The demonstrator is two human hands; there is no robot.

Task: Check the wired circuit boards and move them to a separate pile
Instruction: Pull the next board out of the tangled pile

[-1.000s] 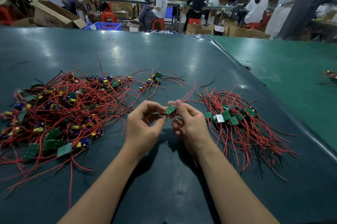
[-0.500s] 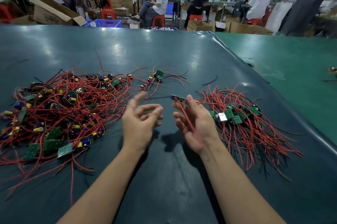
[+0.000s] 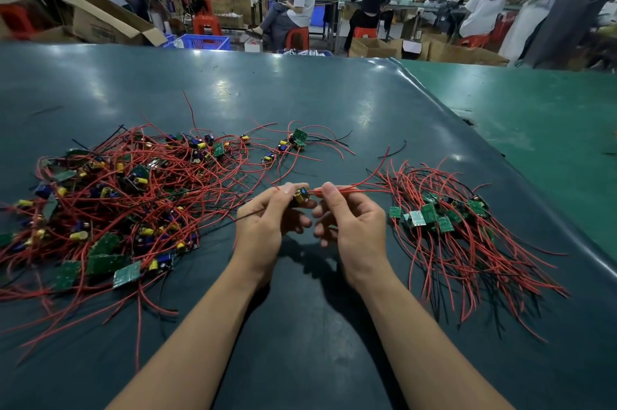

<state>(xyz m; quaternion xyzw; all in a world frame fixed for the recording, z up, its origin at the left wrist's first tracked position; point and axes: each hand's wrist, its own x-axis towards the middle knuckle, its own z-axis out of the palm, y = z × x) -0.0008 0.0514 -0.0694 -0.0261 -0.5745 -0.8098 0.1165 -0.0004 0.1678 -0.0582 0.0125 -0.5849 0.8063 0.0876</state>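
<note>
While both hands are lifted a little above the mat (image 3: 300, 102), the person is holding one small board (image 3: 301, 194) up between them to look at it. The left hand (image 3: 267, 226) is pinching the board with its thumb and first finger, and its other fingers are curling under. The right hand (image 3: 354, 226) is pinching the red wires (image 3: 347, 189) that are coming out of the board, close to where they join it. Holding it this way is probably letting the person pull the wires a bit and see if they are stuck on well. The yellow and blue parts on the board are facing up toward the eyes, which is making them easy to check.

To the left, a big pile (image 3: 110, 202) of boards and red wires is lying in a tangle. These look like the ones waiting to be checked. To the right, a smaller pile (image 3: 447, 222) is lying with its wires mostly pointing the same way, toward the person. That is likely the done pile, sitting close to the right hand so a board can go there quickly. The held board's wires are reaching toward that pile.

A few loose boards (image 3: 293, 142) are lying past the hands, apart from both piles.
</note>
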